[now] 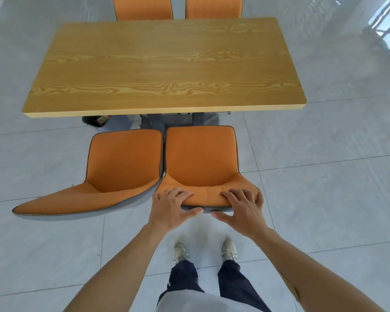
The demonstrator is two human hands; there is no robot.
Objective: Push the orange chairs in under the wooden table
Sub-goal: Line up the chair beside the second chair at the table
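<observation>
A pale tiled floor [324, 199] fills the view, and a window's reflection is seen on it toward two o'clock. The wooden surface [164, 64], a rectangular top with a strong grain, is set toward twelve o'clock, with its near edge facing the person. Beyond its far edge, the backs of two far orange chairs [142, 7] are seen side by side, cut off by the frame.

On the near side, two more orange chairs are placed just beside each other, their seats fully clear of the surface's near edge and not yet under it. The left near chair [122, 163] is found toward ten o'clock, its backrest splayed out toward nine o'clock. The right near chair [200, 158] is placed at centre, directly ahead of the person.

The backrest top of the right near chair is gripped by both hands: the left hand [171, 210] is closed over its left part and the right hand [243, 210] over its right part, fingers curled over the front and thumbs pressed against the dark rear shell.

Toward six o'clock, dark trousers and two light shoes [180, 252] are seen on the floor.
</observation>
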